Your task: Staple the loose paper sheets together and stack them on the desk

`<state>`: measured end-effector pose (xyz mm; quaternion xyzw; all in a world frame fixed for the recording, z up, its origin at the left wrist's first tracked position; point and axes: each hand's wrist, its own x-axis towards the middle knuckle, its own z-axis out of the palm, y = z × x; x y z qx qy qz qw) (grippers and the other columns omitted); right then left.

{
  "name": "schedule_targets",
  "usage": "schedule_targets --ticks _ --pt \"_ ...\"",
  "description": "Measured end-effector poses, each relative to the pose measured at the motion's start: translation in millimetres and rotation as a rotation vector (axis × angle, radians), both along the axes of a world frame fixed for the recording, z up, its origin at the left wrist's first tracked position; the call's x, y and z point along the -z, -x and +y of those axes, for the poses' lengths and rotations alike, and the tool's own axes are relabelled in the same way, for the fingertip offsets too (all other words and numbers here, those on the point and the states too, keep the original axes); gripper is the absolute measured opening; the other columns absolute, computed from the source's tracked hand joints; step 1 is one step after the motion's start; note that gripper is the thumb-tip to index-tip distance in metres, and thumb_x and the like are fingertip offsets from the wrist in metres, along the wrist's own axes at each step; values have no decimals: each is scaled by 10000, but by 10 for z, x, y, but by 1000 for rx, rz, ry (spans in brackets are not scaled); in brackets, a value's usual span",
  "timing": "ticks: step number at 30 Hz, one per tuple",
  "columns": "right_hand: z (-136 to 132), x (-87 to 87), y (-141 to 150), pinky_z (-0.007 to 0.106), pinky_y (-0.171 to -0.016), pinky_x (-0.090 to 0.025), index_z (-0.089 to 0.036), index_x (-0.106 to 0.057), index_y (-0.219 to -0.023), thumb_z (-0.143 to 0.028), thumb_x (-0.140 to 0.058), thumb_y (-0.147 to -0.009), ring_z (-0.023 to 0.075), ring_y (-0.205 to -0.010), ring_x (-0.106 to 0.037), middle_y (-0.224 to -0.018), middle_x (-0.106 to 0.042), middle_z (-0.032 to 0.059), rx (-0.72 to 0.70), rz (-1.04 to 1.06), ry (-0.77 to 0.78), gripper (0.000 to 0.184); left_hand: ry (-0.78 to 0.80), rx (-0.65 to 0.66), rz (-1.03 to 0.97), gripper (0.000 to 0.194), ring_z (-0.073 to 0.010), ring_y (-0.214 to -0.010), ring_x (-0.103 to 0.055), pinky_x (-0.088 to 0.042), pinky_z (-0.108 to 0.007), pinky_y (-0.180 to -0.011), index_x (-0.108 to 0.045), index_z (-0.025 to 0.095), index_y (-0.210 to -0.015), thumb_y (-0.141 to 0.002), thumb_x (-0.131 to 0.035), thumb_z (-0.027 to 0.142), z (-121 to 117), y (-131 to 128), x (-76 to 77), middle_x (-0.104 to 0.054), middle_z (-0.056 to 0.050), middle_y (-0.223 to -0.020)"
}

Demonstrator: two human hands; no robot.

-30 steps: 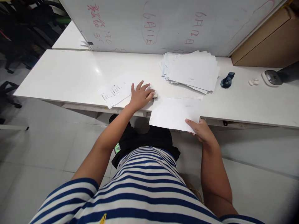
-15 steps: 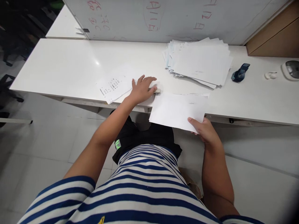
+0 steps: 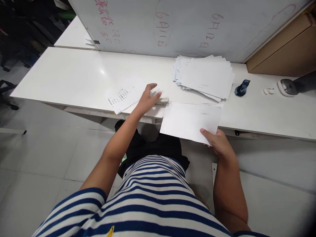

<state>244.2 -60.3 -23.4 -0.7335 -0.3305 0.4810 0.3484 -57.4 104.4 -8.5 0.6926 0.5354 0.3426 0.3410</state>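
Head view: left hand [image 3: 146, 99], thumb [image 3: 156, 96] and forefinger [image 3: 151, 86] apart, partly hiding a stapler [image 3: 163, 100]. Right of the stapler, the right hand [image 3: 219, 142], fingers [image 3: 206, 133] partly hidden, pinches white paper [image 3: 189, 120]; farther right stands a cut-off cardboard box [image 3: 283, 47].

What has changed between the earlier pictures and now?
The left hand has drawn its spread fingers in, baring more of the pale stapler-like object; whether it grips it, I can't tell. The right hand still holds the white paper; the paper stack and printed sheets stayed put.
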Motion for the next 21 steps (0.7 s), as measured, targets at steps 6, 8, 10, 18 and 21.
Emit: schedule_targets --ticks 6,8,10,18,21 --pt "-136 20 -146 418 -699 -609 -228 -730 -952 -422 -837 -623 314 -871 -719 -987 -762 82 80 12 -111 396 -167 -232 241 447 -295 -1423 -377 -295 -474 -1177 -569 250 -1252 -968 -388 544 -167 331 43 -553 -101 -1415" --pt "-162 36 -167 403 -699 -612 -211 -726 -968 -423 -839 -625 308 -879 -723 -1008 -761 88 97 18 -119 419 -145 -363 437 533 -343 -1498 -213 -185 -561 -1204 -545 258 -1317 -918 -455 600 -165 469 122 -458 -100 -1512" --pt "-172 53 -168 385 -667 -610 -202 -722 -976 -436 -847 -618 302 -869 -724 -1016 -760 90 113 26 -100 446 -64 -453 562 667 -381 -1514 -133 -116 -635 -1193 -481 265 -1401 -866 -491 665 -143 580 207 -352 -106 -1584" --pt "-163 72 -133 381 -676 -608 -216 -722 -996 -448 -857 -607 306 -894 -720 -1039 -756 89 113 28 -95 473 14 -444 624 745 -379 -1515 -146 -68 -663 -1184 -421 255 -1461 -868 -424 705 -106 647 307 -256 -128 -1625" --pt "-158 98 -121 394 -675 -613 -215 -726 -970 -442 -849 -614 306 -875 -720 -1019 -758 91 91 43 -89 439 4 -441 610 736 -374 -1516 -143 -66 -663 -1184 -417 259 -1464 -874 -414 699 -114 646 306 -257 -126 -1625"
